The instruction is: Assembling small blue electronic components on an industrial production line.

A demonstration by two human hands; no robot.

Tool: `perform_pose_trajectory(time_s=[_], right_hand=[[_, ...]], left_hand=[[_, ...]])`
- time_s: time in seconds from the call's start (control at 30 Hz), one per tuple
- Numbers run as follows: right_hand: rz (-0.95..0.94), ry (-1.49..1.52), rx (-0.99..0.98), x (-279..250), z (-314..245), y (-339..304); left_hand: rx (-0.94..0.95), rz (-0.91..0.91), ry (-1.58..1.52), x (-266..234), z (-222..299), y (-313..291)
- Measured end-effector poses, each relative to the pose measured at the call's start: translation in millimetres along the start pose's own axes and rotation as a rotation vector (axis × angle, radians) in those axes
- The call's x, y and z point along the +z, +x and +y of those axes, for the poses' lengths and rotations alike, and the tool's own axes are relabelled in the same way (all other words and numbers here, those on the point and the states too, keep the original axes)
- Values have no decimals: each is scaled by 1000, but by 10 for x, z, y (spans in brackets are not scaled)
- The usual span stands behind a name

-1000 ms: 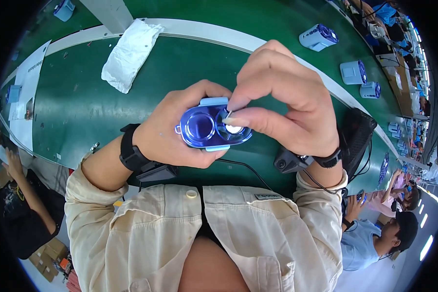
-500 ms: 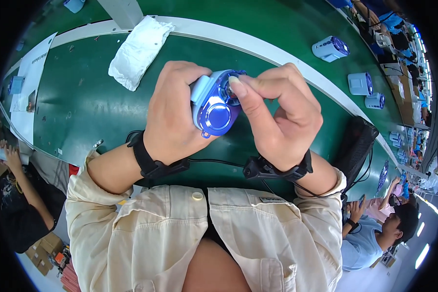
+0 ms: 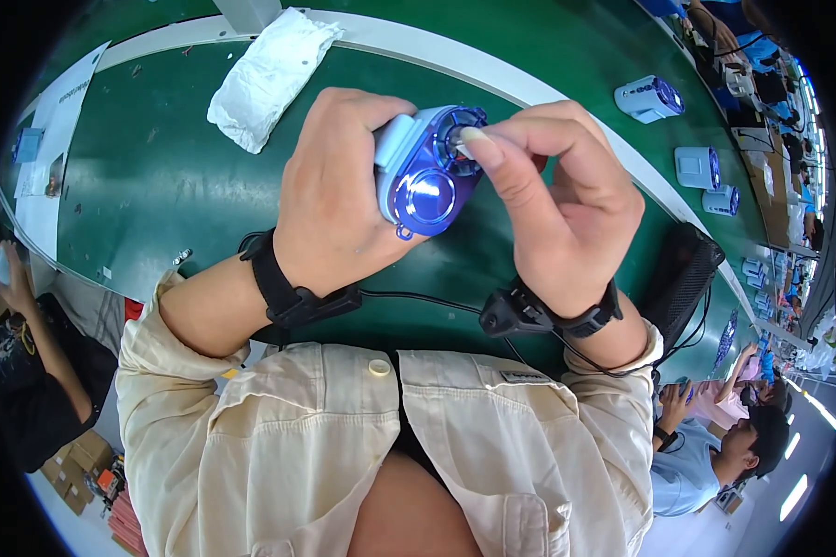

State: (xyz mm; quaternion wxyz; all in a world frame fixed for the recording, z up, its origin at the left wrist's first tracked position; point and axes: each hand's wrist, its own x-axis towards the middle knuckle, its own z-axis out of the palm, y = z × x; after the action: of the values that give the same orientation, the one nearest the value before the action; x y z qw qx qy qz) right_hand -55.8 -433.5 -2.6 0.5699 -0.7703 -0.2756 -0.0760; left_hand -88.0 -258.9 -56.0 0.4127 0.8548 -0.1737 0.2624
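Note:
My left hand (image 3: 330,190) is wrapped round a small handheld device (image 3: 429,197), light blue at the side with a shiny blue-violet front. That front carries a round disc at the lower end and a ring-shaped opening at the upper end. A small loop sticks out at the bottom. At the ring, the thumb and forefinger of my right hand (image 3: 571,200) are pinched together. Something small and pale shows at their tips, too small to name. Both wrists wear black straps (image 3: 279,288).
A crumpled white packet (image 3: 274,79) lies on the green table (image 3: 158,176). Similar blue devices (image 3: 650,98) stand beyond the pale rail at the right. A black mesh pouch (image 3: 683,278) and cables lie by my right forearm. People sit on both sides.
Both hands and the device have shifted slightly up and right in the picture. My right fingertips have drawn a little away from the ring, where a pale bit now shows.

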Motion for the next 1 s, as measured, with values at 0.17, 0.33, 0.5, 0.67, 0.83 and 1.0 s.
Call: perform_pose_trajectory(time_s=[0.17,0.33,0.5,0.67,0.83,1.0], right_hand=[[-141,189,261,-88,-51,86],[-81,-21,176,-8,-36,53],[65,-289,-148,114,60,-11],[90,-433,-357,113,120,1],[0,-465,-297,66,3,21],[-129,-567,-385,-65,-31,114]], left_hand=[[18,-12,2,-25,-20,14],[13,-16,-19,-22,-27,-1],[7,-9,14,-22,-41,5],[19,80,1,5,-37,38],[-2,1,20,-53,-69,0],[29,6,73,-80,-75,36]])
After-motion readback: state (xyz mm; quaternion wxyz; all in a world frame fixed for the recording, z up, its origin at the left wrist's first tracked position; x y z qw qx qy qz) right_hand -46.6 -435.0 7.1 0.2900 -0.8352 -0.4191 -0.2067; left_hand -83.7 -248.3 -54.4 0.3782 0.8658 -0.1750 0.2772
